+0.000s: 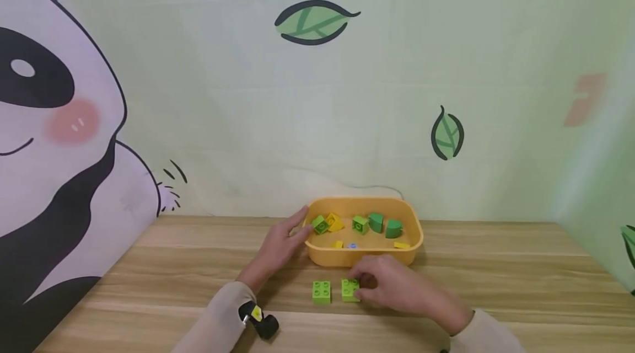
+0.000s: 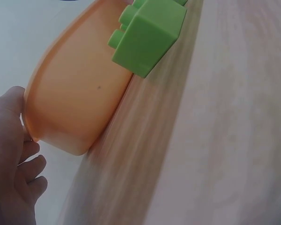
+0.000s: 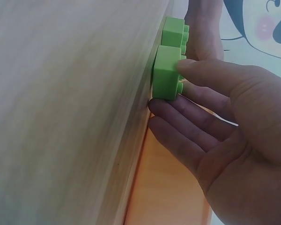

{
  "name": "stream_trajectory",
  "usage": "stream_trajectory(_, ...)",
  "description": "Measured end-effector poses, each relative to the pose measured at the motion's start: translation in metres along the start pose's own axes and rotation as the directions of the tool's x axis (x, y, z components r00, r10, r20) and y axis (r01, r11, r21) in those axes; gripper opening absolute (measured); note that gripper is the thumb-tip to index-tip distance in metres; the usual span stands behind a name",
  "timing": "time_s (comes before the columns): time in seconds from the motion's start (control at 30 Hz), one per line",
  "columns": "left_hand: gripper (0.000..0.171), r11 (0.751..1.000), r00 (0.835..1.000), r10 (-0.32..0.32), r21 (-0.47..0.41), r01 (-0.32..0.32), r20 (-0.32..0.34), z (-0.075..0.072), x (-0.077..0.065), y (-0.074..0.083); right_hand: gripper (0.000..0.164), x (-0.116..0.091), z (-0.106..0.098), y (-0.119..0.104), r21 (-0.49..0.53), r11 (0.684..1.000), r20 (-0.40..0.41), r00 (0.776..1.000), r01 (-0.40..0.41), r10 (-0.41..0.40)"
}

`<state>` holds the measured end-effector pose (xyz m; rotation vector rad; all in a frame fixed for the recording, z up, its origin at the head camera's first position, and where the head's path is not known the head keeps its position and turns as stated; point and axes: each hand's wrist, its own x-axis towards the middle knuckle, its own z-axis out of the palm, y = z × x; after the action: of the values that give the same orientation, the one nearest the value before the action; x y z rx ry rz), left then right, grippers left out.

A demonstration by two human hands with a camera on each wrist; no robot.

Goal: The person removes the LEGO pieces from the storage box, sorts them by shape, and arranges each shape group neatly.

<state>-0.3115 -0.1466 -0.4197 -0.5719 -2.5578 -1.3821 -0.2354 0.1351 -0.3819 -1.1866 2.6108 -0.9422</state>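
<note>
Lime bricks [image 1: 321,292] on the table [image 1: 501,287] number two, before one tub [image 1: 342,257].

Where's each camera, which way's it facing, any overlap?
Head: worn on head, forward and down at orange tub; left hand, right hand, sleeves show.
Left wrist: worn there, facing tub's outer wall; left hand at picture's left.
Right wrist: worn there, facing two green bricks along the tabletop; right hand, part of left arm.
Head and right wrist share both bricks.
</note>
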Motion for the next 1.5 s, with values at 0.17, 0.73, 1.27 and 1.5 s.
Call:
stream_trajectory(0.17, 0.058, 1.0, 1.0, 0.002, -0.001, -0.002, -0.001, -0.001, 0.0, 0.001, 0.023, 0.002, 0.004, 0.012, -0.016, 0.998, -0.006, 0.998, 0.067, -0.067)
stream_trajectory(0.73, 0.058, 1.0, 1.0, 0.007, -0.007, -0.007, -0.004, -0.003, -0.001, -0.001, 0.021, 0.001, -0.012, -0.013, 0.021, 0.999, 0.008, 0.999, -0.049, 0.049)
stream_trajectory(1.27, 0.057, 0.999, 1.0, 0.022, -0.032, -0.022, 0.0, -0.002, -0.003, 0.0, 0.016, 0.01, -0.027, -0.014, -0.01, 1.0, -0.236, 0.971, 0.027, -0.029)
stream_trajectory(1.5, 0.059, 0.999, 1.0, 0.014, -0.043, -0.014, 0.011, -0.003, -0.003, -0.001, 0.016, 0.025, -0.036, -0.004, -0.055, 0.999, -0.277, 0.961, -0.002, -0.013)
